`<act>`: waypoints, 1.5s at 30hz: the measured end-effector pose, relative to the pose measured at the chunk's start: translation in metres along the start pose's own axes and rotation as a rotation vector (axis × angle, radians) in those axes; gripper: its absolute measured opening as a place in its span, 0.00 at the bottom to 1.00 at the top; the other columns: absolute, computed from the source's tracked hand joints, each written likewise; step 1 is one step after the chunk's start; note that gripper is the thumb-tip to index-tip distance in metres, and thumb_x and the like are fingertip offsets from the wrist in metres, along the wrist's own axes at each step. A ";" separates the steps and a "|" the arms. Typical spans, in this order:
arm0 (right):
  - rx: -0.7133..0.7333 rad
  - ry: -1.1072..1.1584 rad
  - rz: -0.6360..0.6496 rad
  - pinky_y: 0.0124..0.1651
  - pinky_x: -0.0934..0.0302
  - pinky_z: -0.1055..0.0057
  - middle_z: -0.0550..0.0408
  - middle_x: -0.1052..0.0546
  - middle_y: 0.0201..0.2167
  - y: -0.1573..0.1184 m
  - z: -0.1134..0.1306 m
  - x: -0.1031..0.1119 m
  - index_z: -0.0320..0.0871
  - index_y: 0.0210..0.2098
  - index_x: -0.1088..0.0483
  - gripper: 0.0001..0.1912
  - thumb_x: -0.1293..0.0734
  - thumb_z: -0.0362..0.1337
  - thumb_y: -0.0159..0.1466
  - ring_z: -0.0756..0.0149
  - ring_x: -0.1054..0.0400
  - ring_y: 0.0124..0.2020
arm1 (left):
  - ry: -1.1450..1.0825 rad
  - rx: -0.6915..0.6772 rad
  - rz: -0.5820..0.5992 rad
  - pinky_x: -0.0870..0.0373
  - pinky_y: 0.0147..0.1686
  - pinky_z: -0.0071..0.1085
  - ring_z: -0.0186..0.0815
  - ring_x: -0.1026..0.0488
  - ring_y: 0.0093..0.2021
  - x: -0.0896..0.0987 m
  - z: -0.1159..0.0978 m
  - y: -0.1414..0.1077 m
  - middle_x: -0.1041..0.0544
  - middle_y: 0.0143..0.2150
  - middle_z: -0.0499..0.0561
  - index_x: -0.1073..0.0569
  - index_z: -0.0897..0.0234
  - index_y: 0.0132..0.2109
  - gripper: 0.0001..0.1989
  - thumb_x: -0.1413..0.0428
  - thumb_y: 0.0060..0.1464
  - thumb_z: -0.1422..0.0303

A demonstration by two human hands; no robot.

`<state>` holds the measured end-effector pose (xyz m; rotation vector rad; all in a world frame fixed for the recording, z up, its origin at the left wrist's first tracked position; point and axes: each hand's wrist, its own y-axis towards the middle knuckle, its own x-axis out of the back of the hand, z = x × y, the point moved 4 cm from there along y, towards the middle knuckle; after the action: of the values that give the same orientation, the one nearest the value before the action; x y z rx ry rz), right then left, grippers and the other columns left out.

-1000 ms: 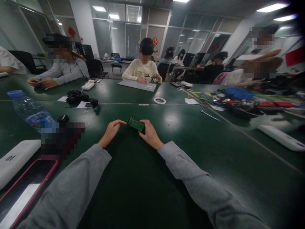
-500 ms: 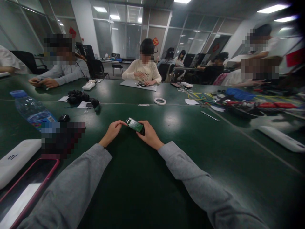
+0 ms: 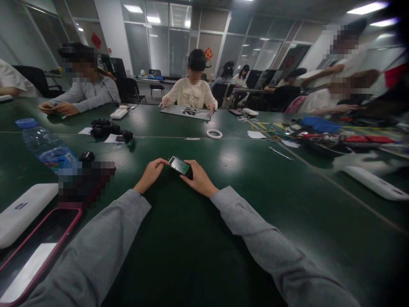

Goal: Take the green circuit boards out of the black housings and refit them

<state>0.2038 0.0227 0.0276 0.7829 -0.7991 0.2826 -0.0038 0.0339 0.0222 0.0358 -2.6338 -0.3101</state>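
Note:
A small dark device with a green, circuit-board-like face (image 3: pixel 180 166) is held tilted over the dark green table (image 3: pixel 191 238), between my two hands. My right hand (image 3: pixel 198 179) grips its right end, thumb along the near edge and fingers behind. At the left end, my left hand (image 3: pixel 151 175) has its fingers drawn together, with the index fingertip on the device's corner. Its other fingers are curled and partly hidden. Fine detail on the green face is too small to make out.
On the left are a water bottle (image 3: pixel 47 145), a white power bank (image 3: pixel 27 213) and a red-edged phone (image 3: pixel 44 251). Ahead lies a white ring (image 3: pixel 214 134); to the right, a wrench (image 3: pixel 280 153) and tangled cables (image 3: pixel 306 132). Across the table a person holds a grey board (image 3: pixel 169 111).
My hands and the device stay almost in place, with a slight shift of the view. The person opposite has moved both hands out to the sides of the grey board.

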 end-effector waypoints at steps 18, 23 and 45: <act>-0.127 -0.106 -0.046 0.52 0.37 0.51 0.43 0.33 0.49 -0.003 -0.016 -0.006 0.40 0.57 0.42 0.26 0.34 0.44 0.63 0.52 0.36 0.50 | -0.090 -0.010 0.035 0.49 0.23 0.26 0.28 0.45 0.21 0.000 -0.011 -0.004 0.33 0.24 0.45 0.24 0.65 0.50 0.19 0.51 0.56 0.65; -0.143 -0.140 -0.087 0.51 0.37 0.50 0.42 0.33 0.49 -0.004 -0.018 -0.005 0.38 0.55 0.41 0.27 0.34 0.45 0.62 0.51 0.37 0.49 | -0.076 -0.004 0.043 0.49 0.22 0.26 0.28 0.45 0.21 -0.001 -0.011 -0.004 0.34 0.23 0.45 0.25 0.65 0.51 0.19 0.51 0.56 0.64; -0.183 -0.056 -0.120 0.46 0.36 0.54 0.45 0.32 0.43 -0.001 -0.024 -0.003 0.40 0.49 0.40 0.24 0.30 0.41 0.59 0.53 0.36 0.44 | -0.064 -0.018 0.034 0.50 0.20 0.26 0.27 0.46 0.20 0.000 -0.007 -0.004 0.30 0.26 0.47 0.28 0.62 0.54 0.19 0.50 0.57 0.65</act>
<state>0.2151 0.0390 0.0141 0.6651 -0.8146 0.0793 -0.0004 0.0283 0.0270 -0.0260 -2.6916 -0.3290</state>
